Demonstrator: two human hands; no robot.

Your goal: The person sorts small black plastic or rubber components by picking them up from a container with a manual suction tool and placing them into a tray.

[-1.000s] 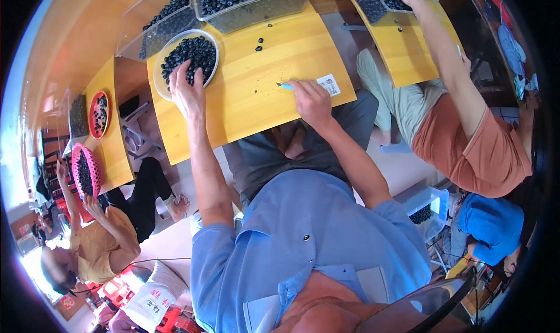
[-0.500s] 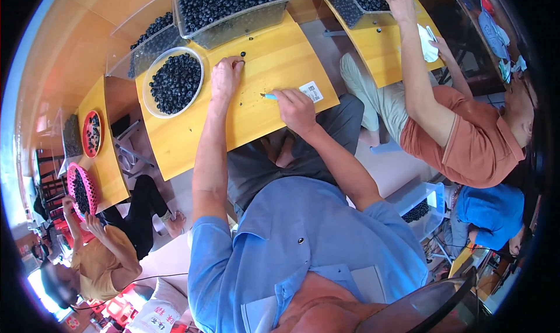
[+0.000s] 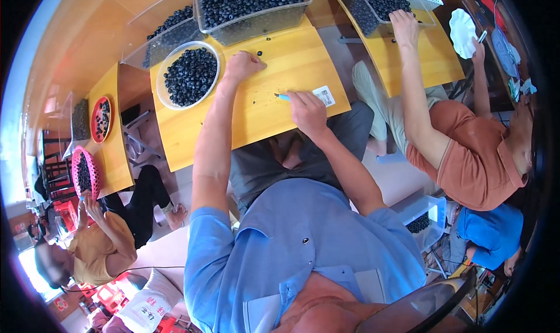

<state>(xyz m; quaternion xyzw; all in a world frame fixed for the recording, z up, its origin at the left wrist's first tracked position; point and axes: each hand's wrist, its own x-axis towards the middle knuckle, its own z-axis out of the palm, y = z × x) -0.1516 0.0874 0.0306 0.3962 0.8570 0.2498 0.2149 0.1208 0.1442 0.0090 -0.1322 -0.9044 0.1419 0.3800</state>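
My left hand (image 3: 244,66) rests on the yellow table (image 3: 245,120) with its fingers curled in. What they hold, if anything, is hidden. Just beyond its fingertips lies a single dark berry, like a blueberry (image 3: 259,53). Between thumb and fingers, my right hand (image 3: 308,111) grips a small light-blue tool with a dark tip (image 3: 283,97), pointing left over small dark specks. A round clear tub (image 3: 217,70), filled with dark blueberries (image 3: 189,76), stands left of my left hand. Behind it is a large clear bin (image 3: 256,25) heaped with more berries.
Beside my right hand lies a white printed label (image 3: 324,96). Another clear bin (image 3: 140,56) stands at the back left. At right, a person (image 3: 466,152) reaches to a bin and holds a white plate (image 3: 462,32); at left sits another, near a pink basket (image 3: 93,175).
My left hand's fingers have curled in and moved nearer, away from the loose blueberry. The right hand keeps the tool in much the same place. The right-hand person's plate has swung outward.
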